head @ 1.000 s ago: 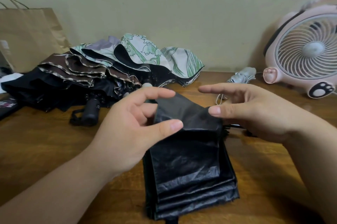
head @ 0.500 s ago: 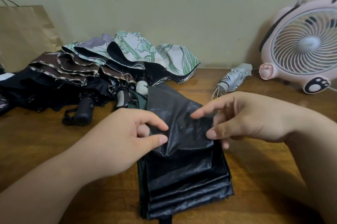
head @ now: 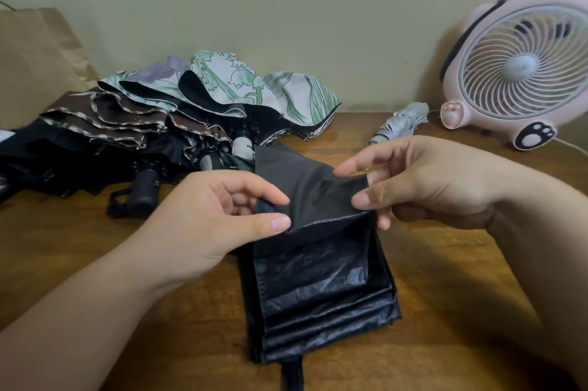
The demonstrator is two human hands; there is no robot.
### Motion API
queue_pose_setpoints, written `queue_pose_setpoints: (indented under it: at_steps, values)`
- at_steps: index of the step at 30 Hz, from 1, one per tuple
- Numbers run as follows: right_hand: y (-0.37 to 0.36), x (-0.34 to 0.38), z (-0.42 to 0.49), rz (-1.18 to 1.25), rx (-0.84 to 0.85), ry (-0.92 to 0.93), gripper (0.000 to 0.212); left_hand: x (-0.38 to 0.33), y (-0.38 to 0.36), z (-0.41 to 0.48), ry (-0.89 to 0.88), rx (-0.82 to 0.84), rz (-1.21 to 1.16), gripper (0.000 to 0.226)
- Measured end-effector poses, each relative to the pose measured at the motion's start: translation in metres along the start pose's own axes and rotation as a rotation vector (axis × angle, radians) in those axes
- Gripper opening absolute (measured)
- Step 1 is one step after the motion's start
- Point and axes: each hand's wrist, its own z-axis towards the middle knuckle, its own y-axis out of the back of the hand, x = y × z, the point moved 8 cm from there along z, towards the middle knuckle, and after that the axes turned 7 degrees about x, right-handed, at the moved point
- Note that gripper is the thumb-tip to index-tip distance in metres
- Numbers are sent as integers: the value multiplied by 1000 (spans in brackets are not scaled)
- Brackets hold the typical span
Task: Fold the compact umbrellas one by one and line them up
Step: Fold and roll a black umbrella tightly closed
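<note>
1. Head view: one black compact umbrella point(head: 318, 279) lies pleated flat on the wooden table point(head: 63, 247) just before me. My left hand point(head: 203, 219) and right hand point(head: 429, 180) each pinch an edge of its top panel.
2. Behind it to the left is a heap with one floral umbrella point(head: 241, 82) and one brown umbrella point(head: 105, 117).
3. Farther out are one folded silver umbrella point(head: 397, 123), one pink fan point(head: 521, 69) and one paper bag point(head: 35, 56).

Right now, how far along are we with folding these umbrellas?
Done: one silver umbrella lies rolled up at the back, the only one that looks finished. In hand: the left hand and right hand pinch a flap of the black umbrella, whose pleats are stacked flat but not rolled or strapped. Left: the floral umbrella, brown umbrella and dark umbrellas heaped behind, canopies loose. No line yet.
</note>
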Motion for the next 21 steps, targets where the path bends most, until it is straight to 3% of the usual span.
queue_pose_setpoints:
  at_steps: [9,21]
  values:
    - [-27,-47,-37,86,-332,63,33,19,-12,-1,150,196,489,10]
    - [-24,-55,-34,6,-207,94,30,29,-22,-8,287,417,641,19]
